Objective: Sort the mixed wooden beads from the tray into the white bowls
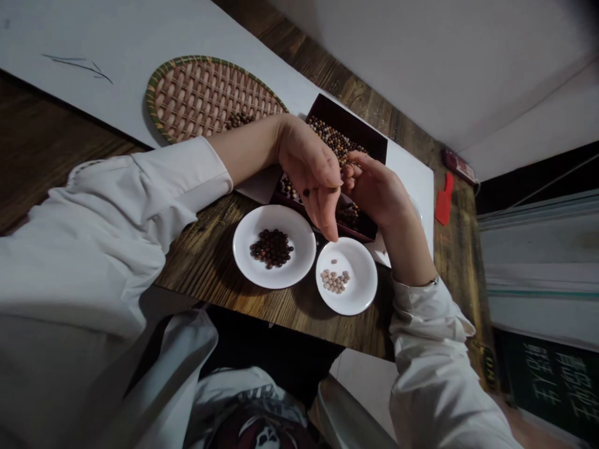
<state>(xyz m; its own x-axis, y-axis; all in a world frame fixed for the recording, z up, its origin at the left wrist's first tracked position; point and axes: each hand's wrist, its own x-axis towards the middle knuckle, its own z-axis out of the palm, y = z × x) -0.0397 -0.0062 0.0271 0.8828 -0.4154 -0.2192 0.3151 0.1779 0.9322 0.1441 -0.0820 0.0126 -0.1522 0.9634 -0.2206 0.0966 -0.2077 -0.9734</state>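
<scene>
My left hand (312,163) hangs over the near side of a dark red box (358,118), its fingers bent downward. A dark round bead (306,193) shows among those fingers; a second dark spot sits by the thumb tip. Close beside it, my right hand (379,188) reaches over the box with curled fingers, and whatever they pinch is hidden. Mixed brown, tan and dark beads (337,140) fill the box's compartments. Below my hands stand a white dish (243,255) holding dark brown beads (272,248) and a smaller white dish (358,299) holding pale pinkish beads (334,282).
Behind my left forearm lies a round woven tray (201,93) with some brown beads (238,119). A white sheet (116,37) covers part of the wooden table (210,255). To the right are a red scoop-like piece (443,201) and a dark red object (458,166).
</scene>
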